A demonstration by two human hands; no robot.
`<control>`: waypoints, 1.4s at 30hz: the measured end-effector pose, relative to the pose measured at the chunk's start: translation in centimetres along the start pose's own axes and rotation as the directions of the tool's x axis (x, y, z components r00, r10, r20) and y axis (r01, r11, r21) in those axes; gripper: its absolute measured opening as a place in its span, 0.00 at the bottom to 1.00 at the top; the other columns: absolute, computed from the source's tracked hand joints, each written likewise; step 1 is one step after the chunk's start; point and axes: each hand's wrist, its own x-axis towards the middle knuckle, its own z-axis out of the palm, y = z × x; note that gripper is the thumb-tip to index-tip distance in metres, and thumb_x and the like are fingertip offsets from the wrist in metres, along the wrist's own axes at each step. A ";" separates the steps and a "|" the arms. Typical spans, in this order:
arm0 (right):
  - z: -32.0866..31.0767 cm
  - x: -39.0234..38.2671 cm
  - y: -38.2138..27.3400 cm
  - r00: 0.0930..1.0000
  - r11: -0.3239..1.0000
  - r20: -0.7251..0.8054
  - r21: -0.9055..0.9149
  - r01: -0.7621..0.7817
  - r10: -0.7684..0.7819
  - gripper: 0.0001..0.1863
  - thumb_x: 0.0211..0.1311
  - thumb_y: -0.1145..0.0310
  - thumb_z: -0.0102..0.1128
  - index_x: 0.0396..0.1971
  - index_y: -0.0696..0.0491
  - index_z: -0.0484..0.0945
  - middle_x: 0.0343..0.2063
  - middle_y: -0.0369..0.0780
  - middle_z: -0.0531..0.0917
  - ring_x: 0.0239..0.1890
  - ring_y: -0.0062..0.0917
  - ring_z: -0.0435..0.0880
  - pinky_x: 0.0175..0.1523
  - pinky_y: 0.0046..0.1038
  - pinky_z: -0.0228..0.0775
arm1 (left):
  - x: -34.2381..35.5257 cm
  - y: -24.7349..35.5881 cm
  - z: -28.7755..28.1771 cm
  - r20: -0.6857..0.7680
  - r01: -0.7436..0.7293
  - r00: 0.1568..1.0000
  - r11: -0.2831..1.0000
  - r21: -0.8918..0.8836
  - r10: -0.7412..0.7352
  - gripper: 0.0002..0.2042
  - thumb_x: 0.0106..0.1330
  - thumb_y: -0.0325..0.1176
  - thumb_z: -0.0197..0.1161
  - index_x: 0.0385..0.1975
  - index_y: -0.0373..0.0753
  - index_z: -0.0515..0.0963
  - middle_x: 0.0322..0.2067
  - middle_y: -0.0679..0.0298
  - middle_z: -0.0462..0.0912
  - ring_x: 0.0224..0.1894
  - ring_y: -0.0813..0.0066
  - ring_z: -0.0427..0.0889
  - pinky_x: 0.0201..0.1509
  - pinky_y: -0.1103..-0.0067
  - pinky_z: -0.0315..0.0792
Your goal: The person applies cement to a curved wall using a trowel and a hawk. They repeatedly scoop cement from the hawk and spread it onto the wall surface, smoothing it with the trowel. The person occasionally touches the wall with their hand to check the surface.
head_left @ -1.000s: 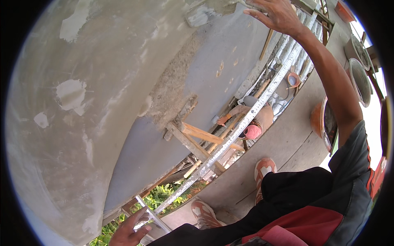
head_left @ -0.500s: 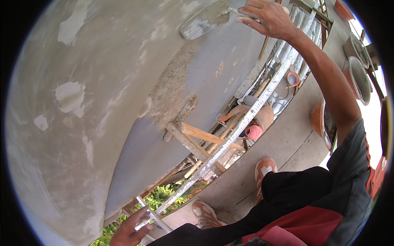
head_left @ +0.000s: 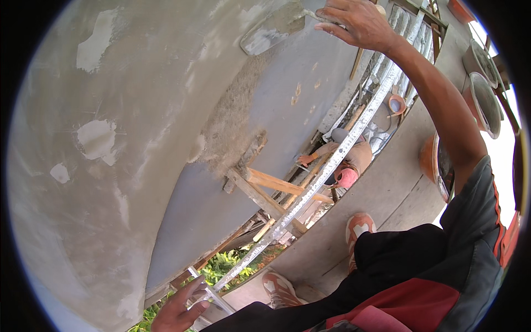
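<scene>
Near the lower edge of the grey plastered wall (head_left: 155, 182), holds the left hand (head_left: 176, 311) with thumb and fingers spread. Farther right, grips a trowel (head_left: 271, 33) in the right hand (head_left: 357, 23) with fingers curled around its handle, blade by the wall's rough patch (head_left: 229, 113). Stands on a plank platform (head_left: 395, 191) with buckets (head_left: 428, 157) along its outer edge.

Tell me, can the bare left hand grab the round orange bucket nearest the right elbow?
Probably not from here: the left hand is at lower left, with grey walkway boards and one orange-and-white shoe between it and the bucket.
</scene>
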 end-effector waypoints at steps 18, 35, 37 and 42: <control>-1.2 -4.9 6.0 0.965 0.963 -0.088 -0.092 -0.253 0.245 0.19 0.76 0.51 0.67 0.46 0.54 0.88 0.39 0.45 0.87 0.45 0.45 0.88 0.49 0.46 0.81 | -0.1 0.1 -0.2 -0.048 0.023 0.999 1.000 -0.008 -0.023 0.35 0.82 0.37 0.68 0.83 0.33 0.62 0.68 0.47 0.81 0.69 0.57 0.82 0.76 0.64 0.73; 1.1 -1.9 -1.2 0.996 0.999 -0.079 -0.006 -0.038 0.037 0.20 0.77 0.50 0.70 0.51 0.53 0.89 0.44 0.41 0.90 0.43 0.36 0.90 0.47 0.38 0.84 | -0.9 -0.2 0.2 -0.030 0.009 1.000 1.000 0.015 -0.009 0.36 0.80 0.39 0.70 0.84 0.39 0.63 0.67 0.48 0.82 0.67 0.58 0.83 0.74 0.63 0.75; 1.5 -1.6 -1.7 0.996 1.000 -0.084 0.016 -0.019 0.021 0.21 0.77 0.50 0.70 0.50 0.54 0.89 0.44 0.41 0.89 0.42 0.37 0.89 0.47 0.38 0.83 | -1.1 -0.4 0.4 -0.039 0.002 0.999 1.000 0.012 -0.001 0.36 0.80 0.39 0.70 0.84 0.40 0.62 0.66 0.49 0.82 0.67 0.59 0.83 0.73 0.64 0.75; 1.7 -0.4 -2.8 0.994 1.000 -0.108 0.016 0.025 -0.023 0.20 0.77 0.50 0.70 0.49 0.54 0.88 0.43 0.41 0.89 0.43 0.37 0.89 0.49 0.38 0.83 | -1.5 -0.2 0.5 -0.049 0.027 0.998 1.000 0.010 -0.026 0.36 0.80 0.39 0.70 0.84 0.40 0.62 0.65 0.49 0.83 0.67 0.60 0.83 0.73 0.65 0.75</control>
